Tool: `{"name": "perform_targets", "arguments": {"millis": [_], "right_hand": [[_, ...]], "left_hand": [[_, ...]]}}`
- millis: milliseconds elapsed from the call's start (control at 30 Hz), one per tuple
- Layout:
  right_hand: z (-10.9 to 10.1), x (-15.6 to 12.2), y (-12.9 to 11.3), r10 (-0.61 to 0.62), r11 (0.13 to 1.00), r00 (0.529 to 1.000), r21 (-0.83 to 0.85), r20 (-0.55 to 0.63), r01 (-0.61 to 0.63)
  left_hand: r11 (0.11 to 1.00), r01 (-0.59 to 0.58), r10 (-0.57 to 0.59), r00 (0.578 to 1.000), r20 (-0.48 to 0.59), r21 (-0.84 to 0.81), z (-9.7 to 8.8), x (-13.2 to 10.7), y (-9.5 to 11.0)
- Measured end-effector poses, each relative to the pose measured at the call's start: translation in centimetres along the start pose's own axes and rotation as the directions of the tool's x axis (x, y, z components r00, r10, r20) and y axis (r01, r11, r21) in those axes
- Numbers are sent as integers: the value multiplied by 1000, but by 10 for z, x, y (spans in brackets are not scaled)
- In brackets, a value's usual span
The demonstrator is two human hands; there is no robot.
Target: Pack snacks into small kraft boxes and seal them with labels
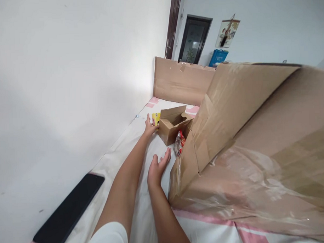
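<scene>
My left hand [149, 127] reaches far forward, fingers spread, touching a small yellow packet [156, 119] beside a small open cardboard box [172, 125]. My right hand [158, 166] lies open and flat on the white sheet [143, 207], nearer to me, holding nothing. A red and white snack packet [179, 142] lies just right of the small box, against the big carton. Both forearms stretch out over the sheet.
A large taped cardboard carton [247, 143] with a raised flap fills the right side. A cardboard panel [180, 81] stands at the far end. A white wall [65, 86] runs along the left, with a black phone [69, 209] lying by it.
</scene>
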State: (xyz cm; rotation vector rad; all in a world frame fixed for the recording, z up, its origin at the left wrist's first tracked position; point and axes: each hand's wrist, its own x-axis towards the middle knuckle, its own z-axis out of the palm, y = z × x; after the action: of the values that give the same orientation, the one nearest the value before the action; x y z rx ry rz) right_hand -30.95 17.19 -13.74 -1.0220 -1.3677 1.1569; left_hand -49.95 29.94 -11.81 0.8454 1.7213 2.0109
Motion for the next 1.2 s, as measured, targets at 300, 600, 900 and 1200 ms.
{"name": "perform_targets", "arguments": {"millis": [300,600,900,1200], "right_hand": [[-3,8,-8,37,998,999,-49,40,-35],[-3,17,-7,-13,1000,995,17,-103,15],[-1,19,1,-85,996,991,-40,-101,81],[-11,12,-16,-224,970,973,-108,-46,218]], "left_hand": [[999,-48,49,987,153,-6,5,-28,12],[965,-198,186,979,84,172,21,-62,32],[902,-74,119,990,-78,425,41,-75,73],[870,-7,89,985,-145,492,-52,-96,98]]}}
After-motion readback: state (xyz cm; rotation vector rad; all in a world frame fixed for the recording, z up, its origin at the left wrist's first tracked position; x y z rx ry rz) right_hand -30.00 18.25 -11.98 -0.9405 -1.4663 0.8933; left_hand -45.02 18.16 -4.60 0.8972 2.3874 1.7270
